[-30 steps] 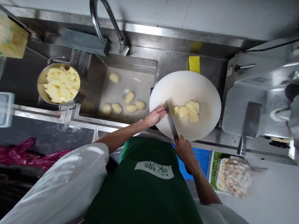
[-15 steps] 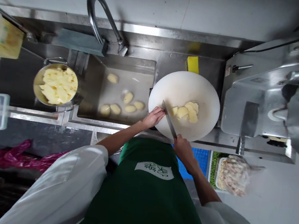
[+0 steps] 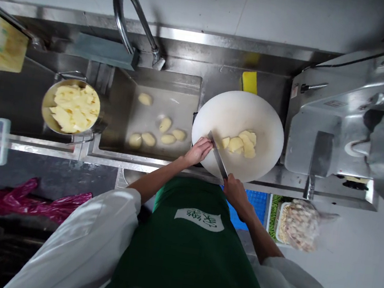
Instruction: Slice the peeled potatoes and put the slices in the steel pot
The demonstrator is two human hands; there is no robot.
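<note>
My right hand (image 3: 234, 191) is closed round the handle of a kitchen knife (image 3: 219, 157). The blade slants across the near left part of a round white cutting board (image 3: 212, 104), its tip pointing away from me. Against the blade's left side lie the curled fingers of my left hand (image 3: 199, 151), closed at the board's left edge. What they press on is hidden. Pale yellow potato slices (image 3: 248, 145) overlap in a loose group to the right of the knife. Several peeled potatoes (image 3: 167, 139) rest in the sink (image 3: 116, 118) left of the board.
A metal pot (image 3: 44, 110) full of potato pieces stands at the left. A faucet (image 3: 136, 10) arches over the sink. Behind the board is a yellow sponge (image 3: 249, 82). A cleaver (image 3: 321, 153) lies on the metal machine (image 3: 299, 116) at right, its handle overhanging the front.
The view has shifted slightly. Both hands and the knife keep nearly the same pose on the board, and the potato slices look unchanged.
</note>
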